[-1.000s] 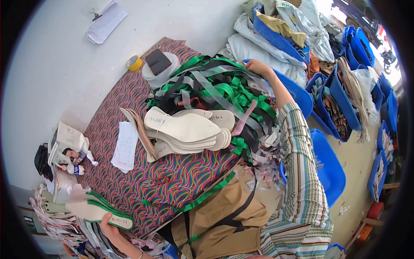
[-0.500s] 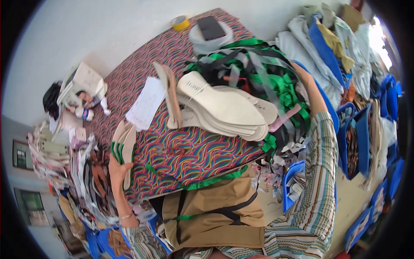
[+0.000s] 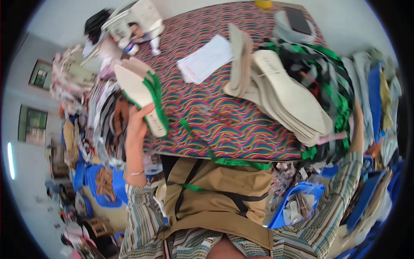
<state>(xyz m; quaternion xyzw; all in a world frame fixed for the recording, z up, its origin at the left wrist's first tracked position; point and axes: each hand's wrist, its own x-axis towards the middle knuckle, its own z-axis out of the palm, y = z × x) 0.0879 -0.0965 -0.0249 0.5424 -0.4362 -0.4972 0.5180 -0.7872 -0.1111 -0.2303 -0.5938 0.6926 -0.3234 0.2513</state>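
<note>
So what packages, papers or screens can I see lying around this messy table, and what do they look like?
White paper sheet: lies flat on the patterned tablecloth, mid-table, rectangular, with faint print.
Dark phone-like slab: far right end of the table, on a pale round container, black screen, unlit.
Yellow tape roll: far table edge, small and round.
Pale box-like package: far left corner, white with creases.

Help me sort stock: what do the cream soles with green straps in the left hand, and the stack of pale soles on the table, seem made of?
Cream soles with green straps: matte, stiff, board-like sheet; the straps look like woven ribbon. Stack of pale soles: the same flat matte sheet, perhaps fibreboard or foam.
</note>
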